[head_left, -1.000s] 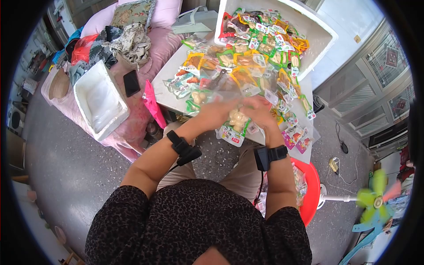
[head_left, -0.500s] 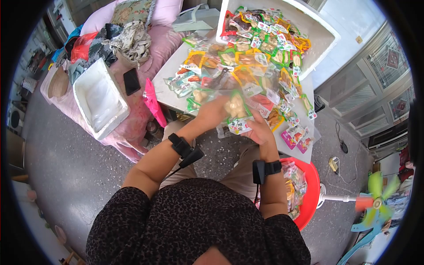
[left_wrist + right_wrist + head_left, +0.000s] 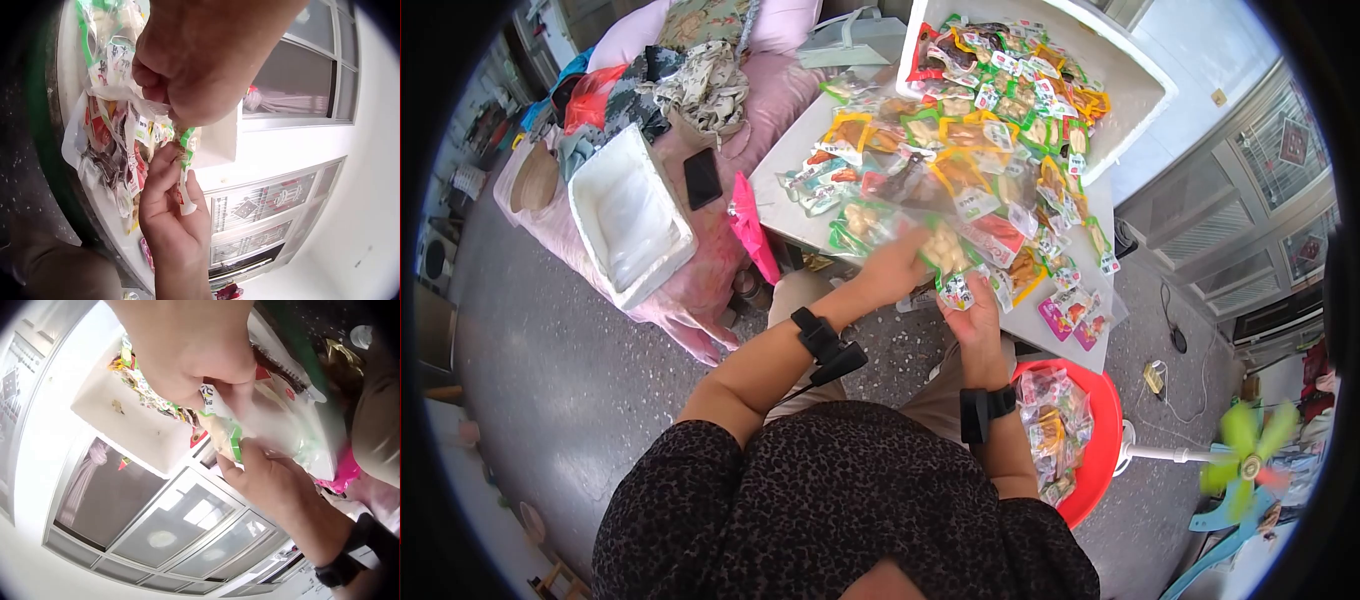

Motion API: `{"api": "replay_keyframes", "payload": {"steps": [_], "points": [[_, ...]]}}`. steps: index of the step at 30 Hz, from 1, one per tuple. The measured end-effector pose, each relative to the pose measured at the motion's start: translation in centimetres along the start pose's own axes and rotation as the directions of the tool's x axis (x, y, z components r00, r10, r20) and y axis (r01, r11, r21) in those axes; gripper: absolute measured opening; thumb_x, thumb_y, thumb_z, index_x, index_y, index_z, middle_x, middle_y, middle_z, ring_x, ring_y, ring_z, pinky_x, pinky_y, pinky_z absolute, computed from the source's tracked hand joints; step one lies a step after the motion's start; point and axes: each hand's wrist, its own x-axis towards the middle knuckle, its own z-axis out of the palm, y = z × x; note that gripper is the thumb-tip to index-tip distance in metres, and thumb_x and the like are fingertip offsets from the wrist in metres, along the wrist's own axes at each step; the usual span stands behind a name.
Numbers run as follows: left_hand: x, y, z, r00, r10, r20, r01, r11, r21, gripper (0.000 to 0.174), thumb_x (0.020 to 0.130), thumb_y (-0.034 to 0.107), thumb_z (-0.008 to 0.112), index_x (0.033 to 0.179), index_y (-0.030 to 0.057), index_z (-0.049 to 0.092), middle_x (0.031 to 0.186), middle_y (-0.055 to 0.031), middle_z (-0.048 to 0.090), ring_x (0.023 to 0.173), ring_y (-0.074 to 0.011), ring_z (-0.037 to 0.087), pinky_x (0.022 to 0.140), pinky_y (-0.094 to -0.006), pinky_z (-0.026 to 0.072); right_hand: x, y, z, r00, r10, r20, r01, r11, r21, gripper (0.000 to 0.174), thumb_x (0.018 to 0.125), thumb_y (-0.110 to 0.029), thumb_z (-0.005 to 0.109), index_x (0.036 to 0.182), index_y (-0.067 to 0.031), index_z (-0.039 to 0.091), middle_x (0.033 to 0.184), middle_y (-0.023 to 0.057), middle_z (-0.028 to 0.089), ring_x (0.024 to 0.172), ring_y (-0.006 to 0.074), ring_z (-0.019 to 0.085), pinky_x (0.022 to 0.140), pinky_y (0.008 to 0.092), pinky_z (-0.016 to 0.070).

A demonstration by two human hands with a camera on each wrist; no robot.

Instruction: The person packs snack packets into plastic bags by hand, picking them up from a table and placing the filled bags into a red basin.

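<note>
Both hands hold a clear snack packet with a green border and pale lumps inside, over the table's near edge. My right hand pinches its white printed end between thumb and fingers. At the opposite end, my left hand grips the green edge; in the right wrist view that green corner sits between thumb and fingers. Seen from the left wrist, the packet stands edge-on in the right hand. A similar green-edged packet lies just beyond the left hand.
Many colourful food packets cover the table. More fill a tilted white foam box at the back. A red basin of packets stands on the floor at right, near a fan. An empty foam box and phone lie on the bed.
The packet has come up from the table edge and turned between the hands. My right hand has moved down and left, now holding its printed end; the left hand has shifted slightly.
</note>
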Motion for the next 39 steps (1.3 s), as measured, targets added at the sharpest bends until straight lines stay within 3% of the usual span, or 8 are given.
{"api": "replay_keyframes", "payload": {"steps": [6,15,20,29,32,35,38,39], "points": [[0.2,1.3,-2.6,0.998,0.054,-0.04,-0.053,0.998,0.017,0.044,0.073,0.008,0.044,0.116,0.0102,0.036,0.084,-0.0188,0.054,0.074,-0.0308,0.054,0.065,-0.0358,0.0428,0.7,-1.7,-0.6,0.94,-0.34,0.002,0.322,0.888,-0.329,0.027,0.072,0.004,0.049,0.098,-0.0027,0.047,0.094,0.0098,0.054,0.083,0.0213,0.056,0.07,0.034,0.047],[1.7,1.9,-3.5,0.997,0.071,0.034,-0.079,0.907,0.414,0.037,0.074,0.013,0.044,0.111,0.0113,0.04,0.082,-0.0117,0.057,0.072,-0.0304,0.055,0.06,-0.0389,0.0442,2.0,-3.3,2.4,0.97,-0.226,0.094,0.237,0.771,-0.592,0.026,0.073,0.004,0.046,0.099,0.0023,0.047,0.09,0.0084,0.055,0.078,0.0151,0.055,0.068,0.0276,0.0456],[1.4,1.4,-2.9,0.945,0.326,-0.01,-0.287,0.844,0.453,0.029,0.07,0.012,0.047,0.099,0.0131,0.046,0.073,-0.0097,0.056,0.066,-0.0281,0.055,0.055,-0.0384,0.0436,2.5,-3.6,3.3,0.976,-0.178,0.123,0.205,0.576,-0.791,0.024,0.071,0.003,0.047,0.096,0.003,0.048,0.083,0.0061,0.055,0.07,0.0113,0.054,0.061,0.024,0.0438],[0.4,1.5,-0.5,0.889,0.454,0.061,-0.426,0.772,0.471,0.028,0.066,0.012,0.05,0.094,0.0084,0.047,0.067,-0.0088,0.054,0.06,-0.028,0.054,0.051,-0.0372,0.0417,4.5,0.2,1.3,0.994,-0.086,-0.067,0.015,0.713,-0.701,0.025,0.072,0.003,0.048,0.097,0.0011,0.047,0.086,0.0081,0.054,0.07,0.0152,0.053,0.062,0.0261,0.0441],[0.0,1.4,-0.3,0.883,0.466,0.052,-0.432,0.767,0.474,0.03,0.065,0.012,0.051,0.095,0.0071,0.047,0.065,-0.0084,0.053,0.059,-0.0272,0.053,0.05,-0.0364,0.0413,3.7,0.9,3.1,0.994,-0.066,-0.085,0.018,0.881,-0.472,0.024,0.074,0.0,0.048,0.098,-0.0001,0.046,0.087,0.0097,0.054,0.071,0.0171,0.054,0.059,0.0286,0.0458],[-0.1,1.4,-0.5,0.866,0.497,0.042,-0.455,0.752,0.478,0.031,0.064,0.012,0.052,0.095,0.006,0.047,0.064,-0.0084,0.053,0.058,-0.0264,0.053,0.051,-0.0361,0.0412,5.8,2.2,0.1,0.982,0.184,-0.048,-0.186,0.879,-0.439,0.021,0.077,-0.004,0.046,0.098,-0.001,0.046,0.089,0.011,0.054,0.07,0.0183,0.055,0.055,0.0303,0.0467],[0.0,0.7,-0.6,0.85,0.526,-0.007,-0.463,0.754,0.465,0.031,0.063,0.011,0.052,0.094,0.0052,0.049,0.063,-0.0084,0.052,0.057,-0.0263,0.052,0.051,-0.036,0.0411,6.5,2.6,0.6,0.977,0.195,-0.087,-0.21,0.806,-0.553,0.017,0.079,-0.008,0.044,0.094,-0.0021,0.048,0.086,0.0109,0.054,0.068,0.0174,0.055,0.05,0.0296,0.0459],[-0.1,0.5,-0.7,0.846,0.532,-0.03,-0.461,0.76,0.459,0.031,0.063,0.01,0.052,0.093,0.005,0.05,0.063,-0.0084,0.052,0.057,-0.0263,0.052,0.051,-0.036,0.0411,6.8,2.3,0.6,0.972,0.222,-0.072,-0.193,0.59,-0.784,0.016,0.079,-0.009,0.044,0.093,-0.0024,0.048,0.085,0.0107,0.054,0.067,0.017,0.054,0.05,0.0293,0.0458]]}}
